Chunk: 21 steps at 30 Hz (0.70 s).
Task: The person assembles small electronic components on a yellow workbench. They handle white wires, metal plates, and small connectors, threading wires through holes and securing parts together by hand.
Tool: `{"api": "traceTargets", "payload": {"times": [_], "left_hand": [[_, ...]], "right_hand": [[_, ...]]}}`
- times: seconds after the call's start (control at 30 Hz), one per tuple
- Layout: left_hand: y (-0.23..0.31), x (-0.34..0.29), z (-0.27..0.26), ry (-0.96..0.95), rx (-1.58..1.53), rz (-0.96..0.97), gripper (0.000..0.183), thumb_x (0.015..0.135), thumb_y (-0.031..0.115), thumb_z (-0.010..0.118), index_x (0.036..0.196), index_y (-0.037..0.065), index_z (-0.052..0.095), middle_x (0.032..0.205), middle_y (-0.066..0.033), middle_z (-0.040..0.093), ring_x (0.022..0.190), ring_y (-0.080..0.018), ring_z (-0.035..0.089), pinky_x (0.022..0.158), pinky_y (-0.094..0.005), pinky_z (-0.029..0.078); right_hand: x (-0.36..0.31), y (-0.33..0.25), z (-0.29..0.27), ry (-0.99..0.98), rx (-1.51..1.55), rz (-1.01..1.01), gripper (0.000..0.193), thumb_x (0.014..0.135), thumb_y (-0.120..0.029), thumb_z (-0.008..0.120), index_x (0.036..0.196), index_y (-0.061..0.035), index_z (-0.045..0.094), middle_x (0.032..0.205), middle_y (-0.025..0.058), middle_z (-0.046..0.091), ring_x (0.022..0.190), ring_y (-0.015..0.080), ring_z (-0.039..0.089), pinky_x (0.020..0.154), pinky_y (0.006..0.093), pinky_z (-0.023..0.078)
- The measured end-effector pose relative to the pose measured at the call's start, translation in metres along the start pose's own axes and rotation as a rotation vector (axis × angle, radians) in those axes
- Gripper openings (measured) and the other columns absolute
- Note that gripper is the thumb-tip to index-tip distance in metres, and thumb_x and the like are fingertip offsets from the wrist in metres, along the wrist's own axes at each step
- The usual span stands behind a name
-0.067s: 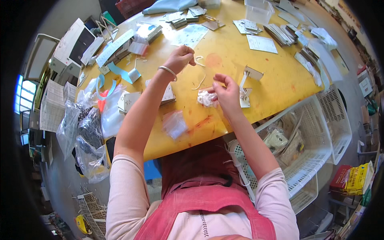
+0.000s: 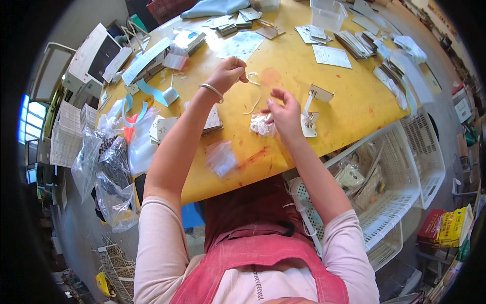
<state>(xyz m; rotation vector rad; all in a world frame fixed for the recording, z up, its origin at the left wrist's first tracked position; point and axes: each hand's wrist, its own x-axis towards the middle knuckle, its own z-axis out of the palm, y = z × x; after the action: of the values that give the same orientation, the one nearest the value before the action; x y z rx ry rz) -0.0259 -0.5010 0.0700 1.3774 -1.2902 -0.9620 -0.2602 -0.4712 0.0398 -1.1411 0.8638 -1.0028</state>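
My left hand is closed in a pinch over the yellow table, with a metal bangle at its wrist. From its fingertips a thin white cord loops out and trails down toward my right hand. My right hand is raised beside a small clear bag of white pieces; its thumb and fingers are apart, with nothing visible between them. To its right stands a small assembly of pale flat panels with an upright strip. A clear plastic packet lies nearer to me.
Stacks of flat panels and a clear plastic box lie at the far side. On the left are light blue strips and clear plastic bags. White plastic baskets stand against the table's right front edge.
My right hand has lifted slightly away from the bag of white pieces, its fingers shifting up. My left hand stays in place with the cord.
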Motion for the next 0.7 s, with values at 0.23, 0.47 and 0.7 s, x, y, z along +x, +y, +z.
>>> {"api": "traceTargets", "payload": {"times": [0.23,0.47,0.7], "left_hand": [[0.017,0.004,-0.013,-0.072,-0.232,-0.053,0.023,0.102,0.01,0.065,0.123,0.0,0.063,0.096,-0.0068,0.068,0.093,-0.0201,0.071,0.084,-0.0301,0.053],[0.011,0.024,-0.038,0.379,-0.161,-0.094,0.025,0.101,0.005,0.062,0.124,-0.002,0.064,0.094,-0.0087,0.071,0.083,-0.0207,0.074,0.069,-0.0311,0.056],[-0.036,0.051,-0.059,0.739,0.102,-0.117,0.014,0.098,0.001,0.055,0.106,-0.001,0.068,0.089,-0.0136,0.074,0.07,-0.0188,0.074,0.062,-0.0322,0.058]], "right_hand": [[0.073,0.029,0.047,0.005,-0.129,0.148,0.072,0.091,-0.007,0.079,0.151,0.0064,0.042,0.138,0.023,0.06,0.07,0.0215,0.074,0.045,0.0334,0.054],[0.065,0.004,0.044,0.146,0.06,-0.021,0.019,0.105,-0.016,0.069,0.096,0.001,0.074,0.071,0.0031,0.065,0.053,0.0092,0.059,0.043,0.0274,0.045],[0.021,-0.119,0.007,0.056,-0.066,-0.395,0.021,0.106,-0.018,0.07,0.105,0.0013,0.079,0.071,-0.0019,0.062,0.055,0.0033,0.051,0.046,0.0208,0.038]]}}
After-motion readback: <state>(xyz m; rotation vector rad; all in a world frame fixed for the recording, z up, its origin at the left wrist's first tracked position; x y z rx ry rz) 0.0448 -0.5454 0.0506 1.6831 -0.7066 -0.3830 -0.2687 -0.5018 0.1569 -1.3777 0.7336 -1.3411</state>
